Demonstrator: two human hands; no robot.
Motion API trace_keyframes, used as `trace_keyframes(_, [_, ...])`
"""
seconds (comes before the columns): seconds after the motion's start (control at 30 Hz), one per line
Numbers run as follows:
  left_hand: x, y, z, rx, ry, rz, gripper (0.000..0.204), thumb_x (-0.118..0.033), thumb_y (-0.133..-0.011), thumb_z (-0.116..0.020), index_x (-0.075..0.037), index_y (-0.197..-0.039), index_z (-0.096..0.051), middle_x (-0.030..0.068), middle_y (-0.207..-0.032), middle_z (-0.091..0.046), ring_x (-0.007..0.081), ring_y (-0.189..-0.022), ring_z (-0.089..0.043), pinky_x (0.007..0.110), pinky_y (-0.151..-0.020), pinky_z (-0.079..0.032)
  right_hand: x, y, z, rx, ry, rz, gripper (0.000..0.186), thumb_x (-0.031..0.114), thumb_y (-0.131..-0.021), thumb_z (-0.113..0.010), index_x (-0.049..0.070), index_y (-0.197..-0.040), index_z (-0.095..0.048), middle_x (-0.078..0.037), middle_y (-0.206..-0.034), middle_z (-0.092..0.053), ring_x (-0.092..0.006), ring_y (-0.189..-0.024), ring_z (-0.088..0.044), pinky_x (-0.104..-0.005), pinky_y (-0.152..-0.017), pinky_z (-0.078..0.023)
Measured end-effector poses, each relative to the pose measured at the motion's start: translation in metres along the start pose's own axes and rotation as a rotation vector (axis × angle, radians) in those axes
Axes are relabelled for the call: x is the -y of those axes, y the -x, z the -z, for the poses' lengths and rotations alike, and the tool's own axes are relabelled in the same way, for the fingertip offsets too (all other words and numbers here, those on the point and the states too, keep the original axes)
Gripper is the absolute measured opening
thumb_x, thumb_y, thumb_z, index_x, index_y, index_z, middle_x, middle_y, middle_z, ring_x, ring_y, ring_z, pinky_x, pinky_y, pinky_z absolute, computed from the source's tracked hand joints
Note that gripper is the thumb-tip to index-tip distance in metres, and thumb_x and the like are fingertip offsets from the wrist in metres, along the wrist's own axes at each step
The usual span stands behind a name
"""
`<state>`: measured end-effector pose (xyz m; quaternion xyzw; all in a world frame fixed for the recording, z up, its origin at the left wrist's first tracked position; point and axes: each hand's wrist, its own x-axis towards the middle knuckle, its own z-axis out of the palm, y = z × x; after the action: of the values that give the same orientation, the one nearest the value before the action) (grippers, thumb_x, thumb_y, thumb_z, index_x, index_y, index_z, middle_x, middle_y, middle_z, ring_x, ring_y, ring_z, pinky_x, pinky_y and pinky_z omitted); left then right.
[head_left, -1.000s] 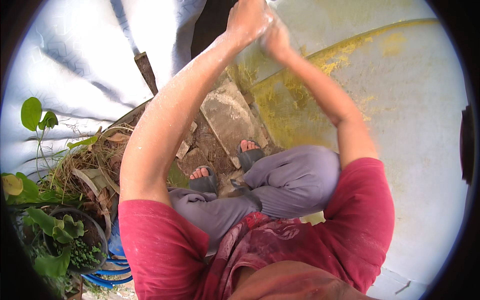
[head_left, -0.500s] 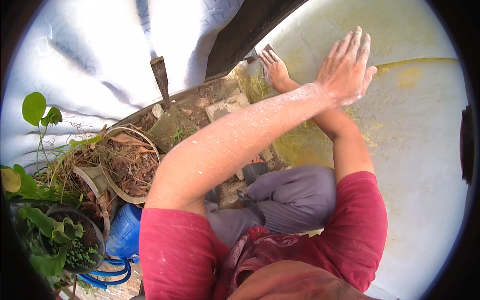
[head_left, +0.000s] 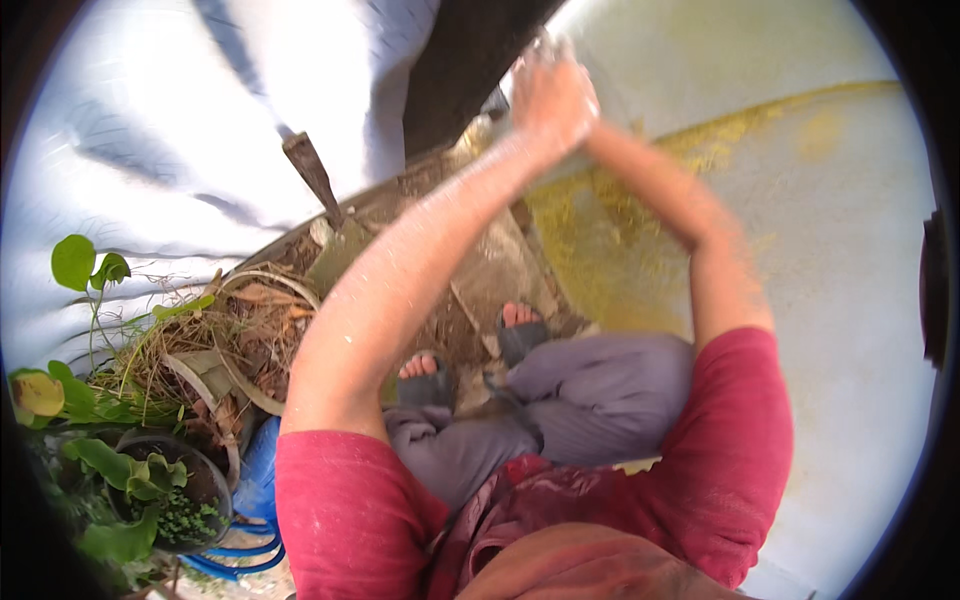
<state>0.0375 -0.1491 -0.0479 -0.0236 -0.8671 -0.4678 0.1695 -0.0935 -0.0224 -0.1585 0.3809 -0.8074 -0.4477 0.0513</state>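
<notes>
My left hand (head_left: 553, 98), smeared by motion, is at the top of the wall beside the dark slanting panel (head_left: 468, 80). White dust coats its fingers, and I cannot make out how they are bent. It overlaps my right hand, which is mostly hidden behind it; my right forearm (head_left: 645, 185) reaches up to the same spot. Whether either hand holds anything does not show. Both hands are at the pale grey wall (head_left: 820, 300), which has yellow-green patches (head_left: 620, 240) and a curved yellowish line (head_left: 740, 115).
A broad wooden-handled blade (head_left: 313, 175) stands upright in the rubble at left. Near it are a pot of dry leaves (head_left: 270, 300), a dark plant pot (head_left: 170, 490), and a blue container (head_left: 258, 468) with blue hose. White sheeting (head_left: 150, 120) hangs behind. My sandalled feet (head_left: 518, 330) are below.
My left hand has swung left from the open wall to my right hand, now covering it. My right hand was flat by a small brown piece, which is now out of sight.
</notes>
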Motion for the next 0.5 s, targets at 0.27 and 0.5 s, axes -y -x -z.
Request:
trace_keyframes(0.27, [0.055, 0.008, 0.012, -0.026, -0.13, 0.108, 0.032, -0.011, -0.091, -0.054, -0.003, -0.119, -0.068, 0.0198, -0.117, -0.071, 0.0385, -0.108, -0.067, 0.048, -0.095, -0.053, 0.033, -0.017, -0.028, -0.401, 0.097, 0.092, 0.035, 0.03, -0.096, -0.054, 0.015, -0.123, -0.07, -0.014, -0.137, -0.063, -0.0257, -0.136, -0.048, -0.0492, -0.126, -0.02])
trace_keyframes(0.5, [0.084, 0.033, 0.018, 0.069, -0.17, 0.218, 0.028, -0.014, -0.095, -0.053, -0.012, -0.108, -0.077, 0.0175, -0.107, -0.076, 0.0392, -0.101, -0.071, 0.048, -0.091, -0.055, -0.003, -0.056, 0.043, -0.224, -0.03, -0.1, 0.031, 0.021, -0.09, -0.058, 0.01, -0.114, -0.075, -0.011, -0.127, -0.069, -0.0248, -0.123, -0.058, -0.0436, -0.106, -0.043])
